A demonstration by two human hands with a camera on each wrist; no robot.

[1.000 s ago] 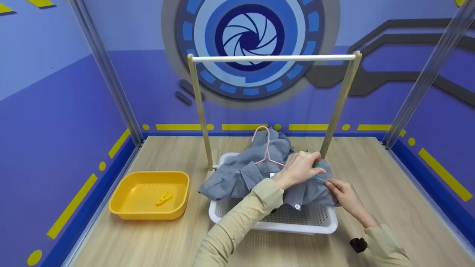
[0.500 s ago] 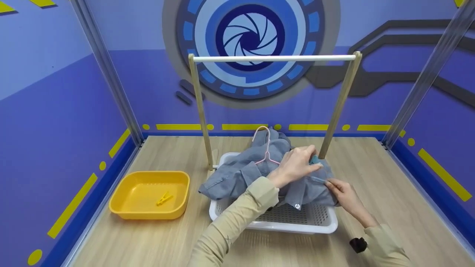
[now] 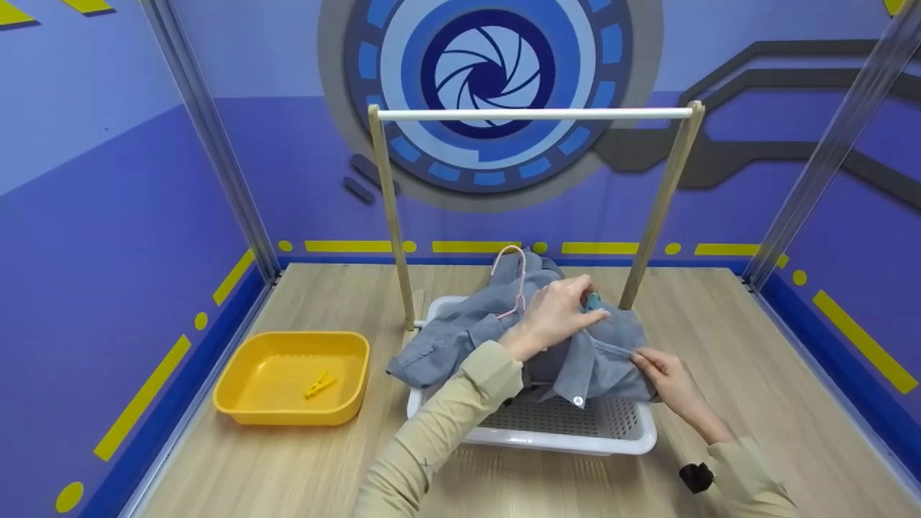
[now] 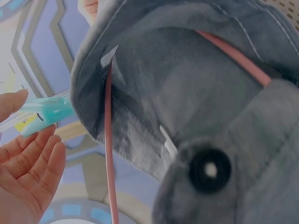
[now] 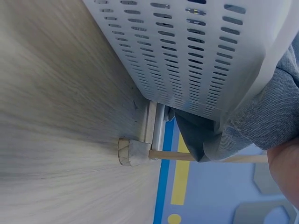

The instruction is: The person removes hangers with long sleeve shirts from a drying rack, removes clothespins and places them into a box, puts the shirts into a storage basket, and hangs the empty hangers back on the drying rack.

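Note:
A grey shirt [image 3: 440, 345] lies across the white basket [image 3: 554, 440], with a pink hanger [image 3: 522, 270] tucked inside it and its hook standing up. My left hand [image 3: 550, 316] pinches a teal clothespin [image 3: 593, 301] between thumb and fingers. In the left wrist view the clothespin [image 4: 53, 112] is at the shirt's edge, beside the hanger's end [image 4: 108, 135]; whether it bites the cloth I cannot tell. At the basket's right side my right hand [image 3: 675, 387] pinches the shirt's edge. Only a bit of that hand [image 5: 286, 170] shows in the right wrist view.
A wooden rack with a white rail [image 3: 532, 114] stands behind the basket, one post on either side. To the left sits a yellow tray [image 3: 288, 416] holding a yellow clothespin [image 3: 320, 385]. Walls enclose the table [image 3: 345, 467] at the back and sides.
My left hand has moved left and slightly up over the shirt, carrying the teal clothespin along. The right hand keeps its pinch on the cloth and has hardly moved.

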